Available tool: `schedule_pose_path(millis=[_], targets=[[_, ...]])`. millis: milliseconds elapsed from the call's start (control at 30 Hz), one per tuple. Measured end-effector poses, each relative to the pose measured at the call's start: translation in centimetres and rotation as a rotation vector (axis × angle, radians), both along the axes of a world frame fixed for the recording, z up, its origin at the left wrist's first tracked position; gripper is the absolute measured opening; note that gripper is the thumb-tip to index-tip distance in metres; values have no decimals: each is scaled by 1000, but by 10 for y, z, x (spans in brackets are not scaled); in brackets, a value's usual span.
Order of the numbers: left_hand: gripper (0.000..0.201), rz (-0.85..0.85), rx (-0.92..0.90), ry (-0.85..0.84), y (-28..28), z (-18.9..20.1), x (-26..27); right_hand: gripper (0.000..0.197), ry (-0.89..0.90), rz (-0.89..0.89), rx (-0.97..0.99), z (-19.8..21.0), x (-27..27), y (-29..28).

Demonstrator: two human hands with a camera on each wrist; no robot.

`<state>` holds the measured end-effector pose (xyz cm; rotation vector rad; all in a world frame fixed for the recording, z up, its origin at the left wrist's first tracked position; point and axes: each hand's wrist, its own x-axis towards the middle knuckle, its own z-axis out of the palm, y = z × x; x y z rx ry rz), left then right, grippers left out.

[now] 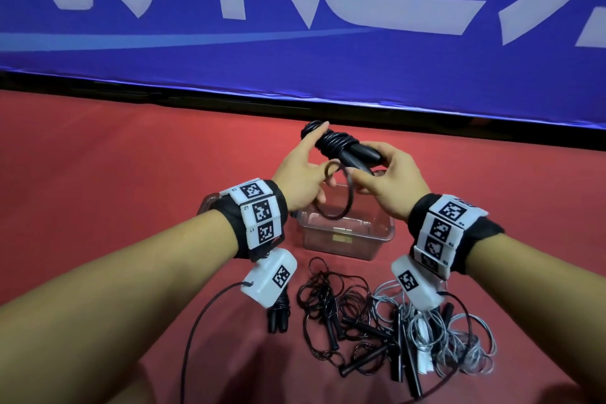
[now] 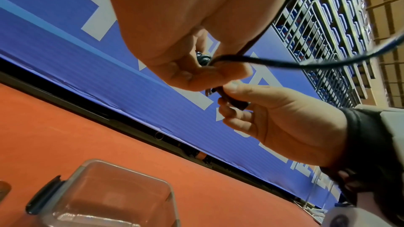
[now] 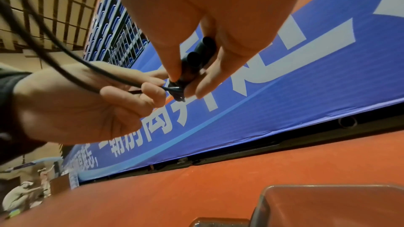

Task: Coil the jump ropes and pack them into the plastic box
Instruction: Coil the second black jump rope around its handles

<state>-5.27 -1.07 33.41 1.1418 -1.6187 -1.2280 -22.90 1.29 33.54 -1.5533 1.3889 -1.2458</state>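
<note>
Floor (image 1: pixel 98 190): red, matte surface. Banner (image 1: pixel 295 59): blue with large white characters, standing along the floor's far edge above a dark strip. Seating (image 2: pixel 328 23): rows of blue seats behind metal railings, above the banner.

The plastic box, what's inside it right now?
No rope lies in the box; only a small label shows through its bottom. The hands and a hanging rope loop hide its far part.
</note>
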Motion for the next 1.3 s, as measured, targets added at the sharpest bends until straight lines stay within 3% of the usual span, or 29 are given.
schedule_pose_path(millis=[200, 400, 600, 700, 767, 867, 933, 1167, 1300], targets=[[78, 5, 64, 39, 5, 3, -6, 45, 226, -41, -56, -3, -2, 3], [78, 31, 36, 18, 5, 2, -10, 49, 341, 31, -70, -1, 2, 6], [47, 96, 18, 124, 8, 9, -14, 51, 384, 69, -154, -4, 6, 8], [40, 126, -24, 64, 8, 4, -13, 53, 419, 138, -165, -5, 7, 9], [32, 152, -86, 19, 6, -2, -10, 48, 295, 193, -92, -1, 9, 11], [29, 159, -125, -23, 4, -3, -8, 27, -130, 205, 178, 8, 16, 12], [32, 147, -154, -44, 5, -1, -9, 23, -286, 170, 299, 12, 18, 11], [58, 78, -59, -52, 9, 1, -6, 20, -377, 152, 273, 5, 14, 6], [71, 56, 15, -10, 5, -2, -7, 38, -310, 122, 226, 1, 11, 1]])
